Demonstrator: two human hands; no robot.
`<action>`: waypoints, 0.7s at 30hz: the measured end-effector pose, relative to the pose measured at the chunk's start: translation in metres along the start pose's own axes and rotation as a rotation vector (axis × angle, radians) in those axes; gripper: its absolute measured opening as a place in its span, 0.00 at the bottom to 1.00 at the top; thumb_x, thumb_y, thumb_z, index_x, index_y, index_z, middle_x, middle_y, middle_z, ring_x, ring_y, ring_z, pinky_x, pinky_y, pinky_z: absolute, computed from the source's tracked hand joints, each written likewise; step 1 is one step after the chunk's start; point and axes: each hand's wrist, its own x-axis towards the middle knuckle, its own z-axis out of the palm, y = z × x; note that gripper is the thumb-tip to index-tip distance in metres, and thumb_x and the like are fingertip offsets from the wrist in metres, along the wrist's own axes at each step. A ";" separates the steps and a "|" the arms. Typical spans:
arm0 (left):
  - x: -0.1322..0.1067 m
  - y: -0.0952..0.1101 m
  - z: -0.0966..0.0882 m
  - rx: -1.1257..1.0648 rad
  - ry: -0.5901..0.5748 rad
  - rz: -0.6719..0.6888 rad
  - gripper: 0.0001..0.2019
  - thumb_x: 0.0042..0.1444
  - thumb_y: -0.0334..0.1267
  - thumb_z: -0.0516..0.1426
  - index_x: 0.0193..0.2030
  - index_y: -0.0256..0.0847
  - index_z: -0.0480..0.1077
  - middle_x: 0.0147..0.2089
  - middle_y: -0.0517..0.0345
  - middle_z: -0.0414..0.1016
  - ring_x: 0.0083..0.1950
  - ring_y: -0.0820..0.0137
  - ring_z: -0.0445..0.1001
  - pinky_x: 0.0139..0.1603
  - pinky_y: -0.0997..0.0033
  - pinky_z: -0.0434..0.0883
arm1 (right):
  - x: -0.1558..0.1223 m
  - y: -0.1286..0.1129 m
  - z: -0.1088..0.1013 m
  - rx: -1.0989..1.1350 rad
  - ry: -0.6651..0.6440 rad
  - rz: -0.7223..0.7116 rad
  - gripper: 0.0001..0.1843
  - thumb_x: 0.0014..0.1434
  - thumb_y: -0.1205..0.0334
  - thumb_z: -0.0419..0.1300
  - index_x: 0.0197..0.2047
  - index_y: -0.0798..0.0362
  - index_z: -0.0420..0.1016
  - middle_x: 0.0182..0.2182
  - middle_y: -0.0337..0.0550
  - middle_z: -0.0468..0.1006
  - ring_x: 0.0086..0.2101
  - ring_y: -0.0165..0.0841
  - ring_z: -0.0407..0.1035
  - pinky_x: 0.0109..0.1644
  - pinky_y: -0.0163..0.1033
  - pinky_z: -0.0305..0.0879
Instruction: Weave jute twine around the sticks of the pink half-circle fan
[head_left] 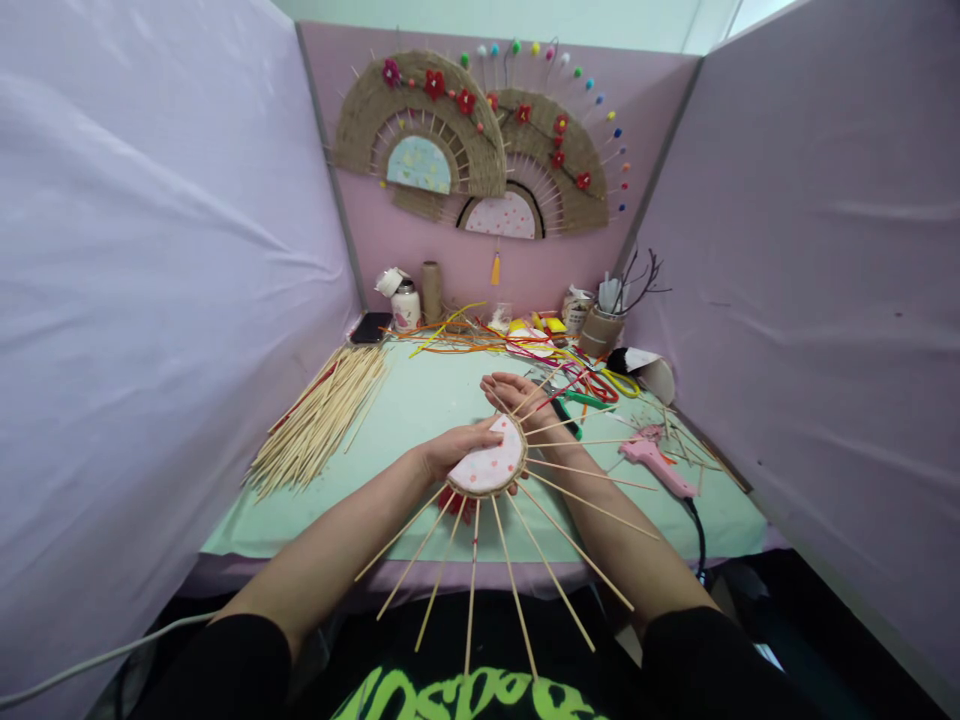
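My left hand grips a half-round fan base, white with pinkish dots and a brown cord edge. The thumb lies on its face and the other fingers are behind it. Thin wooden sticks spread out from the curved edge, toward my body and to the right. My right hand is just beyond the base, behind some of the sticks, with its fingers stretched out. Whether it touches a stick I cannot tell. Something red shows partly beneath the base.
A pile of loose sticks lies at left. To the right are a pink glue gun with a black cord, green-handled pliers and scissors. Coloured pipe cleaners cross the back. Two decorated fans hang on the pink panel.
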 end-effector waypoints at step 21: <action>-0.002 0.001 -0.001 0.032 -0.065 -0.087 0.22 0.53 0.40 0.60 0.52 0.45 0.55 0.36 0.50 0.78 0.36 0.57 0.79 0.29 0.66 0.72 | 0.009 -0.062 -0.047 0.059 0.036 -0.133 0.13 0.44 0.70 0.66 0.34 0.50 0.71 0.25 0.30 0.76 0.17 0.19 0.59 0.18 0.24 0.56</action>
